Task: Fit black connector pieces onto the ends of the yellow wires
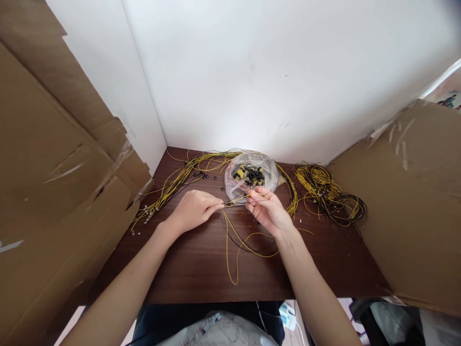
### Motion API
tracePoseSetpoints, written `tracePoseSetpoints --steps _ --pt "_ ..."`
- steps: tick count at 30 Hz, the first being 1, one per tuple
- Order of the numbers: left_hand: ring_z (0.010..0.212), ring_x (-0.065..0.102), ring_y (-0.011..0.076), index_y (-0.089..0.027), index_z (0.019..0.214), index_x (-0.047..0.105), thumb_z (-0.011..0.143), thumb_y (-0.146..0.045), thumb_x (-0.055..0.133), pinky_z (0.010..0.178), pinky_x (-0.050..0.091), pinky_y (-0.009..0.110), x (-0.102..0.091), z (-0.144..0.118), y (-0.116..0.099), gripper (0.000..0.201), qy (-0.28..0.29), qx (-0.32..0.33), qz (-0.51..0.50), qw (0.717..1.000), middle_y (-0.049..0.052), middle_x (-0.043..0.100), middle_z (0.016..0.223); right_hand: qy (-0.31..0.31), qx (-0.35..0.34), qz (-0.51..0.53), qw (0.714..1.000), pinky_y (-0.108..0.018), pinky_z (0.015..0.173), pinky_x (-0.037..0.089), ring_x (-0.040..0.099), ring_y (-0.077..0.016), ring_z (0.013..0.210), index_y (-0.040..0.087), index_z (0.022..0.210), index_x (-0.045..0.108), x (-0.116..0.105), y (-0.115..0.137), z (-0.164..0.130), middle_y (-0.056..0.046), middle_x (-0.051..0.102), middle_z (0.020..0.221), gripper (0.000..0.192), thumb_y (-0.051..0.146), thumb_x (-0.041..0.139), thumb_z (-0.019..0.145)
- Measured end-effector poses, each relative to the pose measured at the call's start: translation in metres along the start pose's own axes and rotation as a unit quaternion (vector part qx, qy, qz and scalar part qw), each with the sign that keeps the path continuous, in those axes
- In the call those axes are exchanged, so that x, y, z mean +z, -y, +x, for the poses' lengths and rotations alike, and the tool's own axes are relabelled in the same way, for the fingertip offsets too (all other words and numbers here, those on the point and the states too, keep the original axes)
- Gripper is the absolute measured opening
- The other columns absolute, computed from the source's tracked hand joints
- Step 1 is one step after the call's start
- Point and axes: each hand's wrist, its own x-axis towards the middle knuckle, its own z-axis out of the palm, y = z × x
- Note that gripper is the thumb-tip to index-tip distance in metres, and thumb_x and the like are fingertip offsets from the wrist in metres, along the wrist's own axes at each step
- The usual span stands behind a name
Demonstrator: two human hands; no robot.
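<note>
Yellow and black wires (235, 200) stretch between my two hands over the middle of the table. My left hand (198, 206) is closed, pinching them between thumb and fingers. With thumb and fingers together, my right hand (265, 207) grips the other end of the stretch. Loose yellow wire loops (236, 269) hang from the pinch and lie on the wood below. Just behind my right hand is a clear plastic bag (232, 180), open at the top. Small black and yellow parts (250, 174) fill it; their exact kind is too small to tell.
A long bundle of yellow and black wires (173, 185) curves behind the bag, with white tips at the left. Another tangled wire coil (319, 185) lies at the right. Small black rings (200, 174) are scattered on the brown table (201, 269). Cardboard panels (403, 202) flank both sides.
</note>
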Motion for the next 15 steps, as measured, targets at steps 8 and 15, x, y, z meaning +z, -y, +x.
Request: tracePoseSetpoints --steps 8,15 --pt "0.065 0.065 0.0153 -0.02 0.08 0.07 0.089 -0.029 0.048 0.061 0.042 0.023 0.0 -0.001 0.001 0.026 -0.008 -0.022 -0.009 1.0 0.002 0.071 0.073 0.049 0.024 0.042 0.998 -0.023 0.058 0.043 0.048 -0.0077 0.058 0.021 0.076 0.057 -0.004 0.005 -0.002 0.005 0.054 0.067 0.021 0.011 0.068 0.061" --pt "0.077 0.068 0.018 -0.02 0.087 0.072 0.087 -0.031 0.051 0.071 0.048 0.027 -0.003 -0.003 0.007 0.023 -0.037 -0.061 -0.047 0.996 0.003 0.073 0.087 -0.014 -0.063 -0.128 0.99 -0.024 0.066 0.044 0.051 -0.0092 0.062 0.018 0.068 0.064 -0.023 0.021 -0.005 0.003 0.057 0.065 0.011 0.016 0.071 0.06"
